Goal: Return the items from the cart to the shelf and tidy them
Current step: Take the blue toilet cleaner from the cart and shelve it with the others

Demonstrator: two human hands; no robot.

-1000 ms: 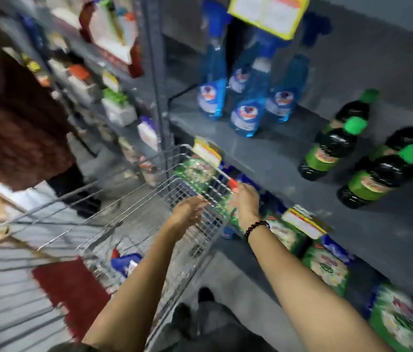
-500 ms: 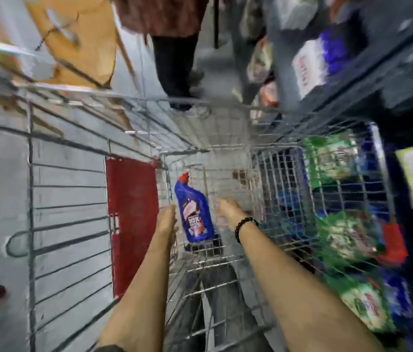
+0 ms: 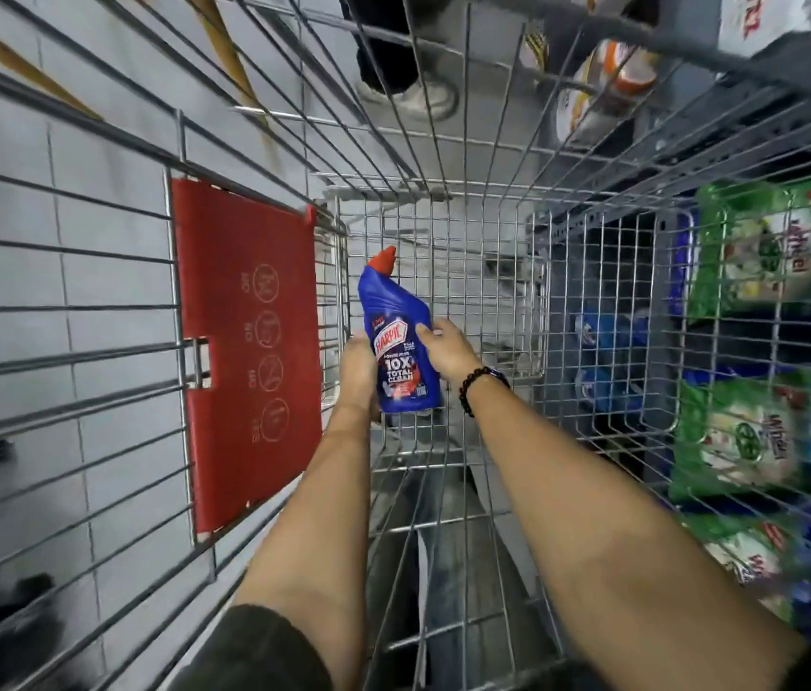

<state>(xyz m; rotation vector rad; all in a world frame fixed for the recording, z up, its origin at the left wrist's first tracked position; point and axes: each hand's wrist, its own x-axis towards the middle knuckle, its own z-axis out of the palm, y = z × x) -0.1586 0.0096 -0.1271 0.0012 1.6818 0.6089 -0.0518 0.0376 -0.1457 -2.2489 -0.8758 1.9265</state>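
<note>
Both hands reach down into the wire cart (image 3: pixel 468 157), whose mesh walls fill almost the whole view and close round the forearms on every side. At nine o'clock a red plastic flap (image 3: pixel 244 351) with white symbols lies flat against the cart's left wall. At three o'clock, through the right mesh, green detergent bags (image 3: pixel 762 251) sit on the shelf (image 3: pixel 702 42), with blurred blue bottles (image 3: pixel 603 361) low behind the wire. At twelve o'clock, past the cart's far end, another person's shoe (image 3: pixel 413 97) stands on the grey floor. Near centre, deep in the basket, is the blue Harpic bottle (image 3: pixel 401 341), its red cap (image 3: pixel 383 257) tilted toward twelve. The left hand (image 3: pixel 358 371) cups the bottle's left side and base, fingers mostly hidden behind it. The right hand (image 3: pixel 446 349) closes on the bottle's right edge, thumb across the label; a black bead bracelet (image 3: pixel 481 381) rings that wrist. Both forearms run up from six o'clock, converging on the bottle.
</note>
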